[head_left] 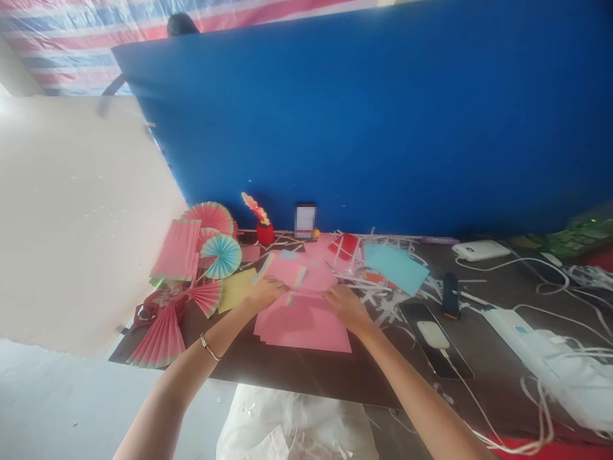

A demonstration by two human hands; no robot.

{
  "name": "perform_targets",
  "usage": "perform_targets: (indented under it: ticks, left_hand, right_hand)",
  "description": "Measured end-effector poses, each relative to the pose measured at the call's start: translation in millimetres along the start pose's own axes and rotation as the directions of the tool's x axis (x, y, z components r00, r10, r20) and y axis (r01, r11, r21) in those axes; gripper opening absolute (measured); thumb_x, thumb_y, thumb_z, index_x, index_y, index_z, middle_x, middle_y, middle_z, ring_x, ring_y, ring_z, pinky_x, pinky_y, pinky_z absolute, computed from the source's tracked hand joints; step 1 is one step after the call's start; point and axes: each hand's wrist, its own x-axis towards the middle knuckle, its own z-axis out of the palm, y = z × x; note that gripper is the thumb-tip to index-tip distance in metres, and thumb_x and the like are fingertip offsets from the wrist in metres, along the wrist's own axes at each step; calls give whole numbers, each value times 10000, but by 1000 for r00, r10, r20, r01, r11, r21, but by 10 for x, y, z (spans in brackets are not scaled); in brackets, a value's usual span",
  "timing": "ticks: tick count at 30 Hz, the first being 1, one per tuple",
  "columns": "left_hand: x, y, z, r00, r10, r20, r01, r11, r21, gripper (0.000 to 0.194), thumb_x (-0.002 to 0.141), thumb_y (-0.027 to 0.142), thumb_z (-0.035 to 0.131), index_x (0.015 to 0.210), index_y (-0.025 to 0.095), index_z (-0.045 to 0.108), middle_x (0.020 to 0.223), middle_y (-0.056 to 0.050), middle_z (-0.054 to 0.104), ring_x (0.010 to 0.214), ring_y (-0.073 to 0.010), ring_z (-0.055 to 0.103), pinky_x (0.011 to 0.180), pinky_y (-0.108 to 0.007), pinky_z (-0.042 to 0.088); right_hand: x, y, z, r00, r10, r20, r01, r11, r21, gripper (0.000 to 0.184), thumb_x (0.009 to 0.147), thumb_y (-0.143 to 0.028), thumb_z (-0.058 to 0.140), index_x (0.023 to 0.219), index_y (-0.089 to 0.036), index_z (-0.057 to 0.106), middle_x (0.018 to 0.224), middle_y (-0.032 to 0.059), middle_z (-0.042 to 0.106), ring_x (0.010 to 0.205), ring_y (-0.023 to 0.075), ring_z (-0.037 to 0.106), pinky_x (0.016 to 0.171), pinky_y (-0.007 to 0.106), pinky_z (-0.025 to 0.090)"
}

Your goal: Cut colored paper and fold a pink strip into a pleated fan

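Pink paper sheets (301,329) lie stacked in front of me on the dark table. Over their upper part, my left hand (269,292) has its fingers closed at the left end of a pink paper strip or folded edge (306,293). At the other end, my right hand (345,308) pinches the same paper. Whether this piece is separate from the sheets around it, I cannot tell. Just beyond my left hand is a pink piece with rainbow-coloured edges (285,271). A yellow sheet (238,291) lies left of that hand.
Pleated pink fans (160,338) and a blue pleated rosette (220,255) stand at the left. White paper scraps (383,300), a light blue sheet (397,265), a phone (435,338) and a white power strip (541,364) with cables lie right. A blue panel (359,128) rises behind.
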Motion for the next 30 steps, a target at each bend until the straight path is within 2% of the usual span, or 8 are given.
perform_targets:
  ticks: [3,7,13,17,22,26,28,30]
  left_hand:
    - [3,19,157,999,34,-12,-33,998,55,238,816,50,444,975,139,596,975,-100,640,923,-175,579,852,-339,416]
    - [7,67,345,997,81,-19,-78,990,116,174,830,82,435,849,114,605,807,-92,625,836,-181,584,771,-322,434]
    - [23,155,462,996,83,-32,-78,987,138,193,848,90,397,886,113,585,798,-93,595,804,-185,568,723,-322,428]
    - [28,181,404,999,45,-13,-43,993,114,165,835,86,424,827,107,588,775,-92,572,804,-188,563,739,-334,427]
    - [-18,134,234,998,-35,46,39,995,-89,185,839,113,441,865,158,619,894,-68,587,839,-163,558,773,-304,422]
    - [-59,58,187,991,-129,22,129,933,-335,229,856,188,441,922,217,658,941,-31,635,892,-157,556,830,-291,399]
    - [-70,24,188,977,-209,38,206,890,-407,231,849,245,457,924,234,676,950,-27,652,896,-169,562,822,-296,401]
    - [-73,-3,178,951,-292,105,306,829,-468,229,828,269,478,908,230,689,958,-32,663,889,-175,571,799,-286,411]
  right_hand:
    - [-10,-7,84,994,-104,-14,102,987,-121,266,875,-79,349,812,-156,596,741,57,535,725,181,448,686,298,324]
    - [-46,-16,208,980,-197,-3,195,971,-139,257,847,-35,368,755,-138,586,746,62,532,721,181,435,698,305,322]
    - [-15,-120,232,987,-154,45,158,982,-100,253,825,-39,393,657,-135,556,725,71,512,692,181,424,673,308,336]
    - [30,-175,262,985,-151,78,157,985,-77,235,848,-53,380,754,-135,579,752,67,530,690,181,450,660,308,356]
    - [46,-112,348,988,-108,110,104,994,38,222,879,-111,387,804,-141,594,802,75,560,758,179,496,721,309,402]
    - [113,-23,331,977,-125,171,94,980,177,240,888,-158,390,794,-174,611,816,72,592,825,193,520,785,337,413]
    - [159,21,303,974,-97,203,36,959,281,230,886,-178,401,796,-180,613,817,67,605,831,192,535,781,332,416]
    - [204,61,273,968,-27,248,-73,920,385,209,877,-216,420,794,-177,607,816,62,610,810,185,550,753,314,419]
